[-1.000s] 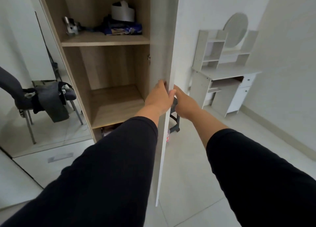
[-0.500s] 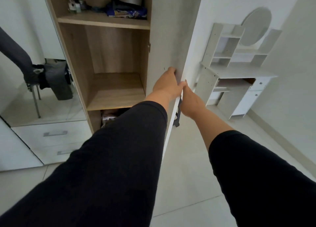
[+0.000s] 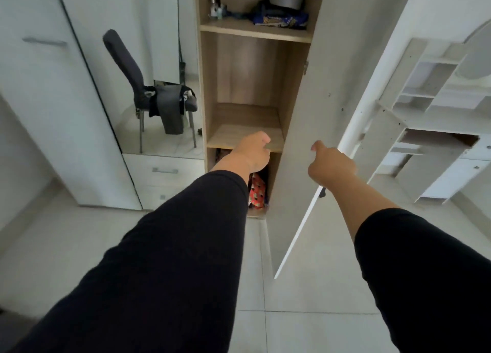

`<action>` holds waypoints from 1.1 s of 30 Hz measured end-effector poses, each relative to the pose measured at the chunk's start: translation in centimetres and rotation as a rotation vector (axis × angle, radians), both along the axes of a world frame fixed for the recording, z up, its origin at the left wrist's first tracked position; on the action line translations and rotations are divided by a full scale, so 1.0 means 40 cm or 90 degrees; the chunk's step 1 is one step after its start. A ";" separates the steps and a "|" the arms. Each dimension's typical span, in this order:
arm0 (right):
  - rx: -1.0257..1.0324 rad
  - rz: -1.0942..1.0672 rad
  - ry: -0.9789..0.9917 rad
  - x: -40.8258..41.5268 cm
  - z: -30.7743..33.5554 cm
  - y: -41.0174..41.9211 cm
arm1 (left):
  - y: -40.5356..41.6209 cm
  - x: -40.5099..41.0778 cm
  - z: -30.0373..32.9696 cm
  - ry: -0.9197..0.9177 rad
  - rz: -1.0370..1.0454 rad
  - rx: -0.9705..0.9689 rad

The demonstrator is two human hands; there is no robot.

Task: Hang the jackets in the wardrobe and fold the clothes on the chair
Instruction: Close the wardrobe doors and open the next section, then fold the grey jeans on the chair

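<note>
Fingers of the left hand (image 3: 252, 154) were loosely curled on nothing before the wardrobe's (image 3: 247, 70) middle shelf edge; the right hand (image 3: 329, 163) was likewise curled, released, just beside the open door (image 3: 305, 129). Dark clothes (image 3: 170, 108) draped the chair (image 3: 138, 86) seen in the mirror (image 3: 148, 60).

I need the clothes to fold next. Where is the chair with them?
In the head view, the chair appears on the left, in the mirror beside the open wardrobe, with dark clothes draped over its seat.
</note>
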State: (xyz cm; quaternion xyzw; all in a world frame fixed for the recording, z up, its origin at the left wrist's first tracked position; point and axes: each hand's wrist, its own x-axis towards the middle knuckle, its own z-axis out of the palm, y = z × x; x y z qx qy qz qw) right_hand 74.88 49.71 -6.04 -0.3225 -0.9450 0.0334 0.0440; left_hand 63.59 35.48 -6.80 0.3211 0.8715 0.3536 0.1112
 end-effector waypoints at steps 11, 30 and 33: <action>-0.046 0.250 -0.006 -0.106 -0.024 -0.471 | -0.630 0.052 -0.058 -0.034 0.283 -0.054; -0.052 0.784 -0.123 -0.383 -0.140 -1.193 | -1.311 0.214 -0.201 -0.135 0.834 -0.042; -0.054 0.870 -0.165 -0.366 -0.188 -1.274 | -1.354 0.294 -0.255 -0.176 0.918 -0.031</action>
